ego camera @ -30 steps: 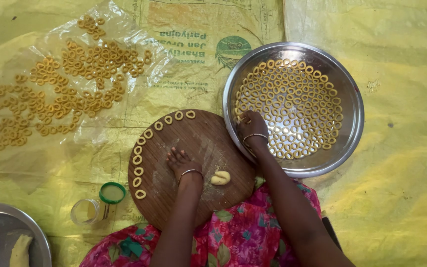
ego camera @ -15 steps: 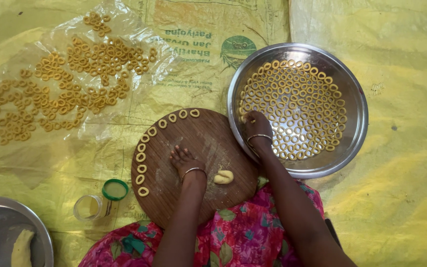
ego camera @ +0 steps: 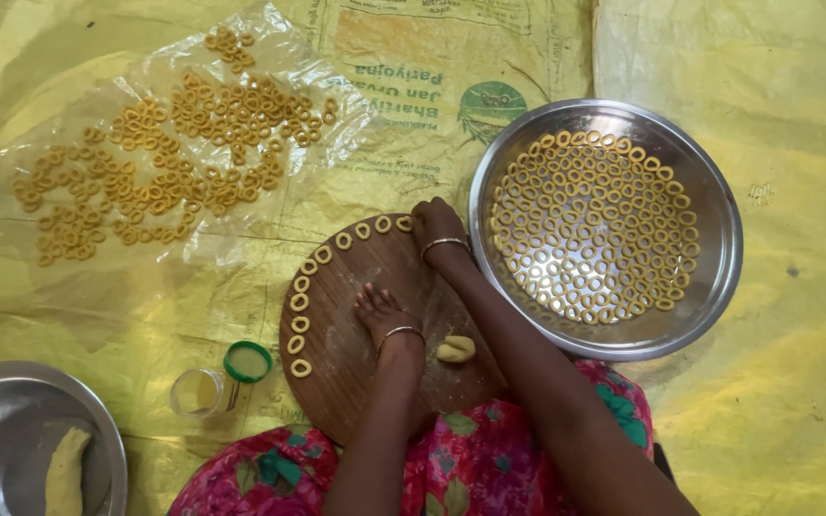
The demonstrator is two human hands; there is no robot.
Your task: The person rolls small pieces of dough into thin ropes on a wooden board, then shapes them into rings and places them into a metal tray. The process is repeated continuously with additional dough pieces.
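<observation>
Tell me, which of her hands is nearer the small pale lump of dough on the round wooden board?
Left. The left hand rests flat on the round wooden board, just beside the small pale lump of dough. The right hand is at the board's far edge, by the dough rings.

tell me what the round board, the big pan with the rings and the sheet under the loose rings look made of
Round board: looks like wood, matte brown with visible grain streaks. Big pan: metal, probably steel, going by its shiny silver rim and reflections. Sheet under the loose rings: thin clear plastic, crinkled and glossy, with the yellow ground cover showing through.
</observation>
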